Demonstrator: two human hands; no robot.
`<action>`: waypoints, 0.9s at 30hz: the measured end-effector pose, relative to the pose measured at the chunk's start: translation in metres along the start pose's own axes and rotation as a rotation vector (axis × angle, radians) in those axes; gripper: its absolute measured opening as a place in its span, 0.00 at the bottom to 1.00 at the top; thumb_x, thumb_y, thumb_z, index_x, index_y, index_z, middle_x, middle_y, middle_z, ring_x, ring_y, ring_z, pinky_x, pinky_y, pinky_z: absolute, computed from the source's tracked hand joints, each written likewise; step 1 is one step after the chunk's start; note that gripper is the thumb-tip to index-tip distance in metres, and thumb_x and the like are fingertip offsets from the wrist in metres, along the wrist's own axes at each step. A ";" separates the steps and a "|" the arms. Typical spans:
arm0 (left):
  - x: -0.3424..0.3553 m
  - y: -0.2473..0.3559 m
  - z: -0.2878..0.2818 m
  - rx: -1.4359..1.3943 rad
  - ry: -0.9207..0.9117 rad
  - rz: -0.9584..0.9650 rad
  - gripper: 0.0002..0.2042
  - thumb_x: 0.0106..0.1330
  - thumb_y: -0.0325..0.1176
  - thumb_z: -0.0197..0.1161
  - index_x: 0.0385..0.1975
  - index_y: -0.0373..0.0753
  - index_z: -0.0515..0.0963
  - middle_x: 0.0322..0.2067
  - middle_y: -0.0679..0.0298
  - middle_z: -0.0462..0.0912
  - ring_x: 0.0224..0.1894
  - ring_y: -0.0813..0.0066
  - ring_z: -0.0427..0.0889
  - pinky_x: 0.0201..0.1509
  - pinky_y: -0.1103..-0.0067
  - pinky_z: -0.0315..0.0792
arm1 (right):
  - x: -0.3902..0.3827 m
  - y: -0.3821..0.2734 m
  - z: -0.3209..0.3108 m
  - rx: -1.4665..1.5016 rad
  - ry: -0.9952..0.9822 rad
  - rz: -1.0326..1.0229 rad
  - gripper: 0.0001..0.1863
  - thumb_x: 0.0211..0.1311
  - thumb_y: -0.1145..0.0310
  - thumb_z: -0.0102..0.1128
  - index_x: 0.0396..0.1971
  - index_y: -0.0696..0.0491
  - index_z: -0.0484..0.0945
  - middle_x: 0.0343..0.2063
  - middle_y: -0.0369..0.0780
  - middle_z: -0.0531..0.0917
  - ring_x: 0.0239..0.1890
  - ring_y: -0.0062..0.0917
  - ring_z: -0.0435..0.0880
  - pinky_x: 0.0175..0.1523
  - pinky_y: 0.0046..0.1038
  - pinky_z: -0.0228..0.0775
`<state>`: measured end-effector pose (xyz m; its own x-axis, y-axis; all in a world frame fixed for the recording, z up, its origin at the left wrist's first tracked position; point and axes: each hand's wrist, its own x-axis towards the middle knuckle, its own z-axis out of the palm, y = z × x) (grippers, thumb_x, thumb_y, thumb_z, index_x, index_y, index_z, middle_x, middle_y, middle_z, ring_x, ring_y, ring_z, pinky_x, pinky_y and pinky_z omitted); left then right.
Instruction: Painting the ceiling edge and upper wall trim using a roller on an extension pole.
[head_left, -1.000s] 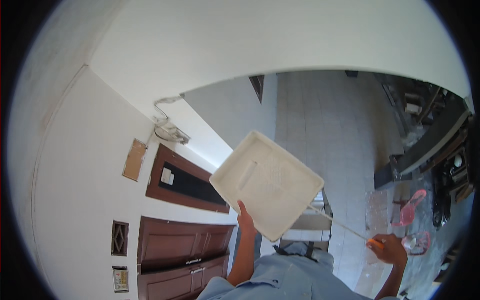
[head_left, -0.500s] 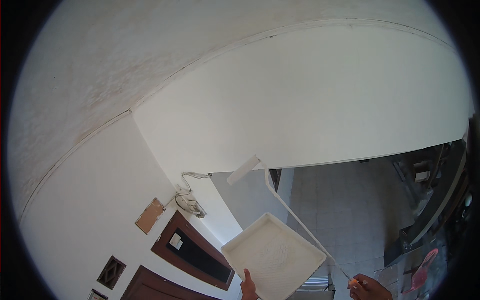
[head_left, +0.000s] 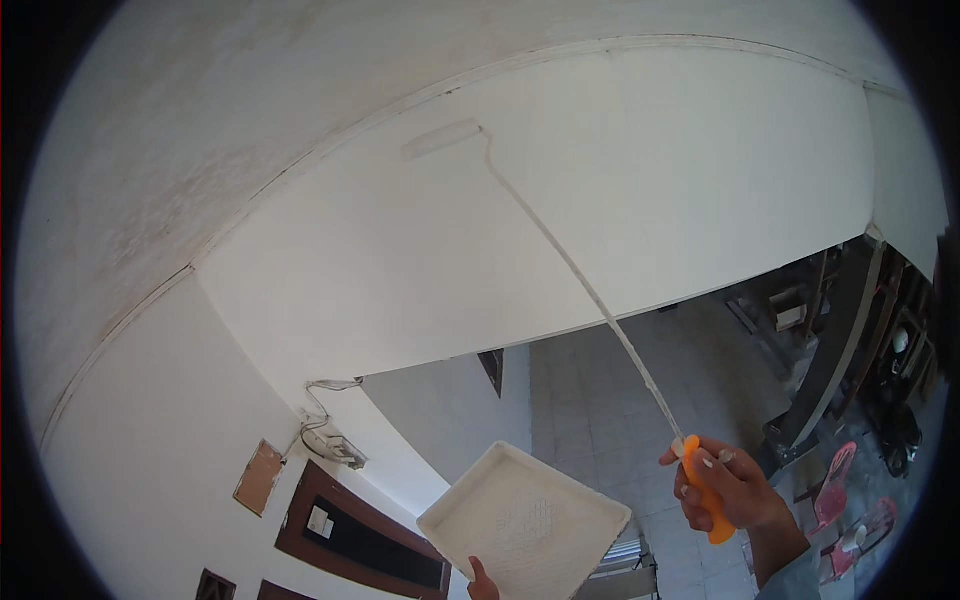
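Observation:
My right hand point(head_left: 728, 487) is closed round the orange handle of a long paint roller point(head_left: 595, 292). Its thin, paint-coated rod slants up and to the left. The white roller sleeve point(head_left: 442, 139) lies over the upper part of the white wall point(head_left: 560, 220), a little below the ceiling line; whether it touches cannot be made out. At the bottom, my left hand point(head_left: 482, 580) grips the lower left edge of a white paint tray point(head_left: 527, 525), with the thumb over the rim. Whitish paint coats the tray's textured floor. The rest of the left hand is out of view.
Loose wires hang by an electrical box point(head_left: 338, 447) at the wall's lower left corner. Left of it are a brown board point(head_left: 259, 478) and a brown-framed dark panel point(head_left: 365, 535). Below right lie the tiled floor point(head_left: 640, 400), a dark beam point(head_left: 835, 350) and pink chairs point(head_left: 833, 490).
My right hand has risen, carrying the roller sleeve from the wall's lower edge up near the ceiling line. The tray has shifted slightly left and down in view, still in my left hand.

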<state>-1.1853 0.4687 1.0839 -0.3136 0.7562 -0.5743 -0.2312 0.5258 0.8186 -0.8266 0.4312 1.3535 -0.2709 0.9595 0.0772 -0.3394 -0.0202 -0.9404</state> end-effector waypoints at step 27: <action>-0.005 -0.018 -0.006 0.077 0.140 0.044 0.36 0.53 0.77 0.46 0.19 0.43 0.55 0.20 0.68 0.53 0.23 0.73 0.53 0.26 0.71 0.52 | -0.008 -0.051 0.017 -0.098 0.312 -0.300 0.23 0.73 0.51 0.38 0.45 0.59 0.70 0.17 0.33 0.71 0.10 0.12 0.68 0.16 0.16 0.65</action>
<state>-1.1853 0.4533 1.0720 -0.4483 0.7202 -0.5294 -0.1448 0.5260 0.8381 -0.8228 0.4202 1.4063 0.1163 0.9579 0.2624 -0.2701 0.2848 -0.9198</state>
